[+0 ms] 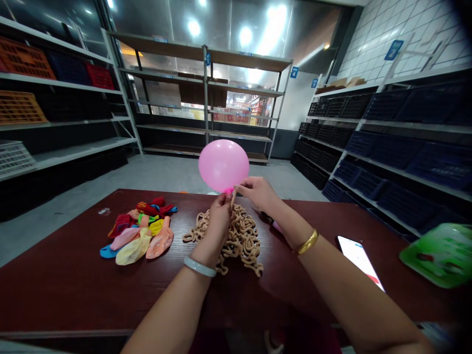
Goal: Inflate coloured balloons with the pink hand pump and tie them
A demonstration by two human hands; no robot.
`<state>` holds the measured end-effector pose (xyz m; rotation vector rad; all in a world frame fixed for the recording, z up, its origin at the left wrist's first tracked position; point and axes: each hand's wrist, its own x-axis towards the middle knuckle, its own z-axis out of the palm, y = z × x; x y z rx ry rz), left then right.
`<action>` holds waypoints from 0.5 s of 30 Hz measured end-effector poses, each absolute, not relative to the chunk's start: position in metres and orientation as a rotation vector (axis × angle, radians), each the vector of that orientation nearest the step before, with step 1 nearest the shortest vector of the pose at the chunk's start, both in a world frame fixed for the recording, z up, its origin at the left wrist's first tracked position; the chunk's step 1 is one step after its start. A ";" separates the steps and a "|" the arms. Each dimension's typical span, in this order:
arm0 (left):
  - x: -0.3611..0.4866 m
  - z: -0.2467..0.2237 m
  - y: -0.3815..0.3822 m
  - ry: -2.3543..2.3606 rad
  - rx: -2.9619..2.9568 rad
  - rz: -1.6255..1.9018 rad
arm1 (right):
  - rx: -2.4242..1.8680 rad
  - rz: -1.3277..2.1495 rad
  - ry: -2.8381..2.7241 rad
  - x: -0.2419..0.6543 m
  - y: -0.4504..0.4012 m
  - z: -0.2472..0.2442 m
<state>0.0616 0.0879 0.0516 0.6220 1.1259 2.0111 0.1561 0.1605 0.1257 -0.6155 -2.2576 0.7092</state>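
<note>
An inflated pink balloon [223,165] stands above the far edge of the table, its knotted neck at my fingertips. My left hand [220,216] is closed in a pinch just below the neck. A tan cord [233,198] rises between both hands beside the neck. My right hand [260,192] pinches the cord's upper end, its fingertips close to the neck. Beneath and behind my left hand lies a tangled heap of tan cord [243,236]. Uninflated balloons of several colours [138,238] lie in a pile to the left.
A lit phone [359,260] and a green plastic item [438,254] lie on the brown table [73,280] at the right. Partly behind my right wrist is a dark tool [263,214]. Shelves [206,91] stand beyond, with crates at both sides.
</note>
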 end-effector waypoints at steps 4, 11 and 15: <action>0.068 0.054 0.086 1.122 0.740 1.988 | -0.651 1.248 -2.102 0.144 0.155 0.135; 0.074 0.066 0.075 0.873 0.688 1.954 | -0.105 1.926 -1.894 0.144 0.136 0.158; 0.070 0.077 0.070 0.744 0.572 1.975 | -0.309 1.683 -2.057 0.175 0.132 0.147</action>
